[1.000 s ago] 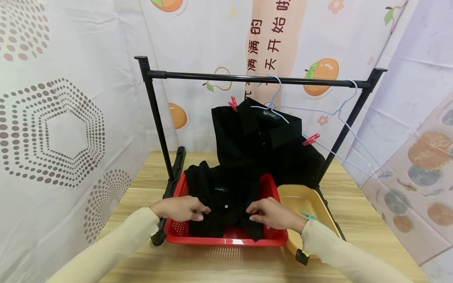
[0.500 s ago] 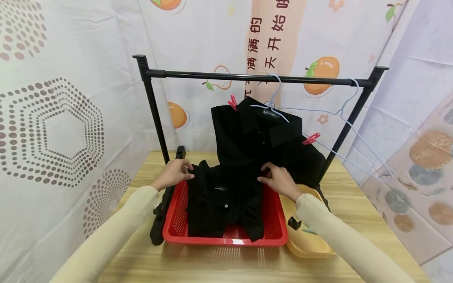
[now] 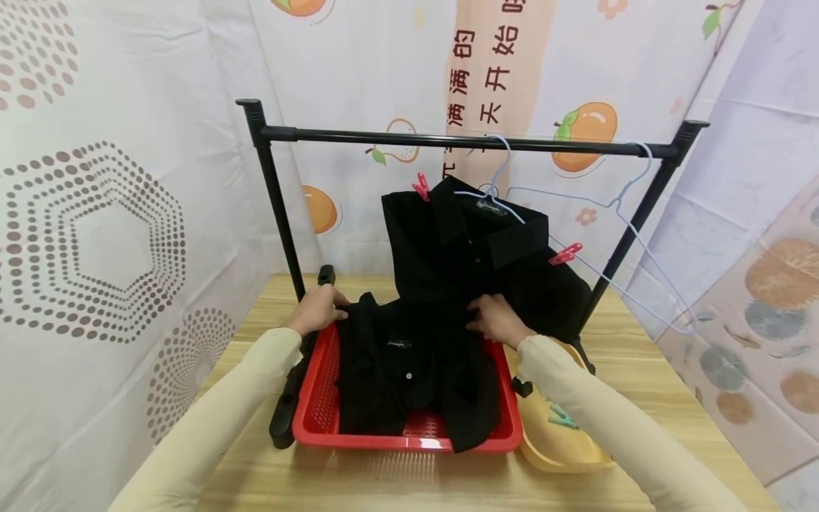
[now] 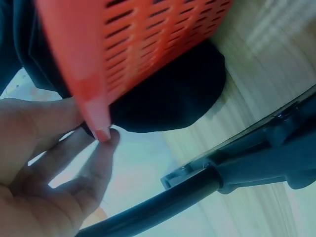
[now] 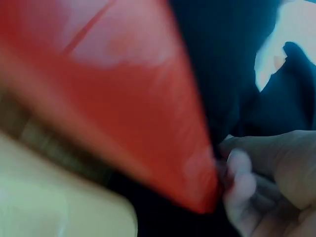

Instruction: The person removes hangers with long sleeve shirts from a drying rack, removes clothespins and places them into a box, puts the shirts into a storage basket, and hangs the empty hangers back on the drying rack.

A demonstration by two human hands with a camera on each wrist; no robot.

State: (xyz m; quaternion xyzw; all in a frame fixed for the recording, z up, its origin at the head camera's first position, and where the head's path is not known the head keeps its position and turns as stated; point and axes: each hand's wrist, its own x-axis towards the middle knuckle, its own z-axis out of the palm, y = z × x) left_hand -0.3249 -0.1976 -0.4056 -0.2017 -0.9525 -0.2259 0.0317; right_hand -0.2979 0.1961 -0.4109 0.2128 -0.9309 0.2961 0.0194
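A black shirt (image 3: 384,384) with a collar label and a pale button lies in the red basket (image 3: 409,442), one part hanging over the front rim. At the basket's back left corner my left hand (image 3: 316,310) pinches the shirt's edge. The left wrist view shows the thumb and fingers around the rim corner (image 4: 101,129), with black cloth (image 4: 173,94) hanging down outside. My right hand (image 3: 499,320) pinches the shirt near the back right corner. Its fingertips (image 5: 239,170) sit right at the red rim in the right wrist view, partly blurred.
Behind the basket, another black shirt (image 3: 473,263) hangs on a blue hanger (image 3: 493,190) with pink clips (image 3: 421,186) from a black rack (image 3: 409,137). A second hanger (image 3: 652,249) is at the right. A yellow basin (image 3: 557,451) with green clips (image 3: 563,417) stands beside the basket.
Both hands have gone from the middle of the basket to its back corners. The shirt's right part has spread outward to the right, and the yellow basin shows more of its front.
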